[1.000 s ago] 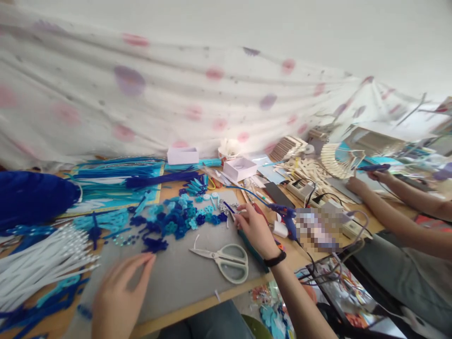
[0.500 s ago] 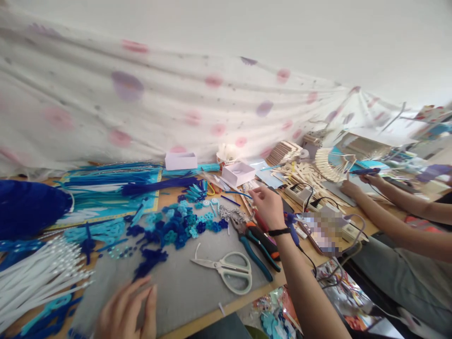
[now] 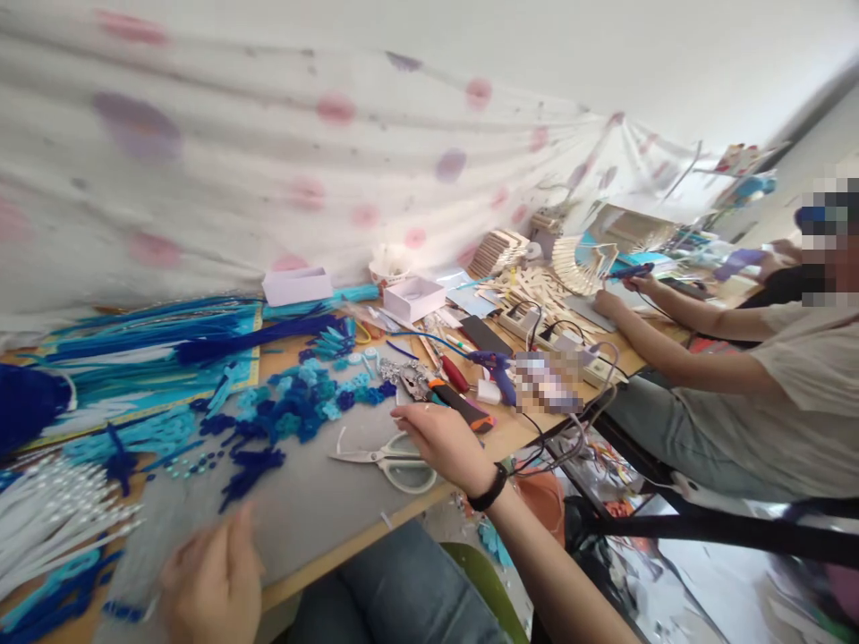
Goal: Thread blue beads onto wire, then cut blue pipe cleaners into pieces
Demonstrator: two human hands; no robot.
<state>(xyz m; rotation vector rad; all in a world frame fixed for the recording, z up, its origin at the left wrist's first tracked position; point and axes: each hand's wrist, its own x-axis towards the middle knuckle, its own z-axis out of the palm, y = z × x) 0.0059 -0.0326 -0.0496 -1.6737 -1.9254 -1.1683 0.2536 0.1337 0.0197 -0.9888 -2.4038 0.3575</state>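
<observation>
My right hand [image 3: 446,443], with a black band on its wrist, is over the handles of the white scissors [image 3: 395,463]. Its fingers are bent and partly hidden, so I cannot tell what they hold. The pliers with orange and black grips [image 3: 463,404] lie just behind it. My left hand [image 3: 218,572] is blurred at the near edge of the grey mat [image 3: 301,510], and whatever it may hold is not visible. Dark blue fuzzy pieces [image 3: 251,470] lie beyond it, and blue and turquoise flower shapes [image 3: 295,402] are heaped further back.
White stems [image 3: 54,519] fill the left side. A glue gun [image 3: 495,365], a power strip [image 3: 597,368] and cables are at the right. Two pale boxes [image 3: 414,300] stand behind. Another person's arm [image 3: 684,358] reaches in beside wooden sticks [image 3: 537,300].
The view has turned right, showing more of the other person. My right hand has come from beside the tools down to the scissors. A blue stem once near its fingers now lies behind the tools.
</observation>
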